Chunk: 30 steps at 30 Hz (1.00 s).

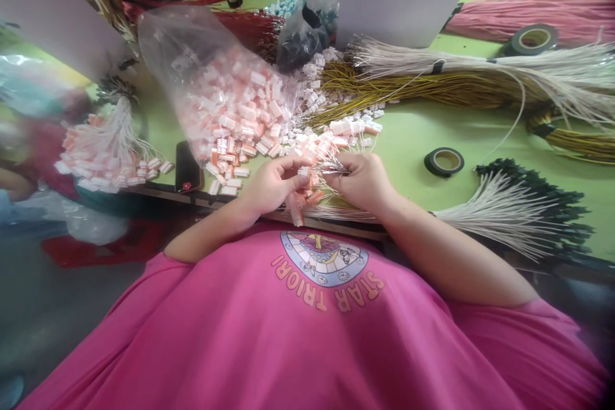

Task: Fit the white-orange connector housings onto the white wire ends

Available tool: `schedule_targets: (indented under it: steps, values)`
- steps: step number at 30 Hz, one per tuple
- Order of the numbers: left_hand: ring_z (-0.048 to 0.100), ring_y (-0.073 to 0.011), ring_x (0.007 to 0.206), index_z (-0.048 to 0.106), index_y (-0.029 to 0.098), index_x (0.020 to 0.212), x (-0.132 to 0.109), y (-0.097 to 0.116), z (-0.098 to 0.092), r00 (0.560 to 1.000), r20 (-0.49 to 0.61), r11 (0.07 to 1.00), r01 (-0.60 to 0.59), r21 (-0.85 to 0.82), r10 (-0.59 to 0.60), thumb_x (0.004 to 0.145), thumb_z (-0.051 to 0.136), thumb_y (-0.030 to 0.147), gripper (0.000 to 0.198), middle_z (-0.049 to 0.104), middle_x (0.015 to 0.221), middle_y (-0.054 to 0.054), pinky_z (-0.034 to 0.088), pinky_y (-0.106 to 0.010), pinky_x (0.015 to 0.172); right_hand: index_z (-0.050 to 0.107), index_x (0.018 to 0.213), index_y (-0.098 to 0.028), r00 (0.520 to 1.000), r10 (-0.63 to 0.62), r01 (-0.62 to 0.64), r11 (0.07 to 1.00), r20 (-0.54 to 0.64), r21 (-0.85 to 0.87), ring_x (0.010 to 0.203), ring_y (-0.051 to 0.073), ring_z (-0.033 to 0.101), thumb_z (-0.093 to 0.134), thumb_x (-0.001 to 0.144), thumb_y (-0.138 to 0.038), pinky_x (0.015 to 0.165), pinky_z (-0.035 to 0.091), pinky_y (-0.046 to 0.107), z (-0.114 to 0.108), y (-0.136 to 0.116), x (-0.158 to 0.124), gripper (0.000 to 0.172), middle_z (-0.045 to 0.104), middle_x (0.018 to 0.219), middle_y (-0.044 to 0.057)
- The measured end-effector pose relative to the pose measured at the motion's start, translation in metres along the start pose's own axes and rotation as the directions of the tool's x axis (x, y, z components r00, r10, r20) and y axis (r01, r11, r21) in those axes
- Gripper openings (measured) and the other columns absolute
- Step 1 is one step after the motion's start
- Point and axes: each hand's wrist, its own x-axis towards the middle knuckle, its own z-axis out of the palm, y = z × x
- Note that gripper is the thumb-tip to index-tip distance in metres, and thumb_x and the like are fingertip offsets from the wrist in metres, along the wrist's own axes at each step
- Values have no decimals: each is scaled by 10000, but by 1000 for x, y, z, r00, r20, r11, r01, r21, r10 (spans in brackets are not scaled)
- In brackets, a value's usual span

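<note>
Far left: bundle of white wires with orange-and-white connectors (96,163) at one end, by near edge of tabletop (408,134). Probably a finished batch. Next, dark phone (185,163) at the edge. Then clear plastic bag (163,45), open toward the near side, with loose connectors (250,109) in and spilling from it. Apparently plenty left. At center, over near edge: small connector (303,171) in left hand (269,184), pinched between thumb and index finger; more connectors (295,208) hanging just below. Close beside, right hand (362,180), with fingers pinching silvery wire tips (331,166). Looks mid-piece; cannot tell if joined yet, contact point too small. Beyond hands, brownish-yellow wires (413,86) and long white wires (480,67), bundled on tabletop; possibly stock for later, not surely for this work. Right of right hand, tape roll (444,173). Far right, white wires with black ends (552,205), likely another batch, maybe done. No exact count possible.
</note>
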Motion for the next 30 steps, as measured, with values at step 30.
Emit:
schedule_targets:
  steps: [30]
  values:
    - [597, -280, 931, 675, 184, 1051, -22, -43, -102, 965, -123, 339, 39, 940, 232, 872, 540, 271, 240, 668, 998, -115, 468, -398, 821, 620, 628, -157, 985, 171, -169, 973, 1, 160, 592, 127, 494, 625, 704, -257, 572, 355, 275, -7, 8, 7, 126, 555, 593, -10]
